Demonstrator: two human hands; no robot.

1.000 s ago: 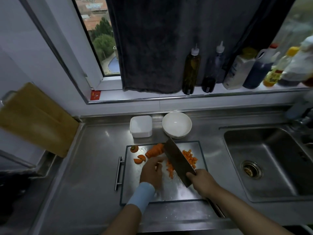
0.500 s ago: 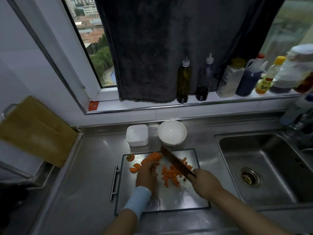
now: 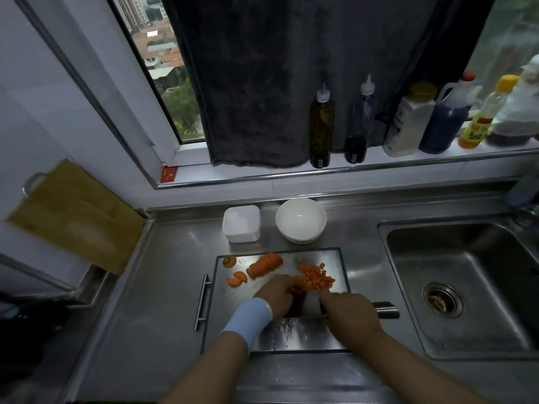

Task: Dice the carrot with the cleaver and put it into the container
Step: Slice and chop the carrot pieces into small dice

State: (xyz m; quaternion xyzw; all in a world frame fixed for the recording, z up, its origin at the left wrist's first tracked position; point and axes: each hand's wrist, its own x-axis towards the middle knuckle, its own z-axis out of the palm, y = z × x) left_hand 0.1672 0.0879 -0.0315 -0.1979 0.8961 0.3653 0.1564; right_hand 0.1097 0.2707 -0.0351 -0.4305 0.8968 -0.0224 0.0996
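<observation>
On a steel cutting board [image 3: 303, 336] lie a pile of diced carrot [image 3: 316, 277], an uncut carrot chunk [image 3: 264, 265], two half slices [image 3: 237, 279] and the carrot top [image 3: 229, 261]. The cleaver [image 3: 386, 309] lies low across the board, its handle pointing right and its dark blade between my hands. My right hand [image 3: 350, 312] grips it where the handle meets the blade. My left hand [image 3: 274, 293], with a blue wristband, rests at the near left edge of the dice, its fingertips hidden among them. A white square container [image 3: 241, 223] stands behind the board.
A white bowl [image 3: 300, 221] sits right of the container. The sink [image 3: 466, 287] is to the right. A wooden board [image 3: 75, 214] leans at the left wall. Several bottles [image 3: 320, 126] line the window sill under a dark cloth.
The cleaver has dropped from a raised slant over the dice to lying low and crosswise near me. My left hand left the carrot chunk and moved to the diced pile.
</observation>
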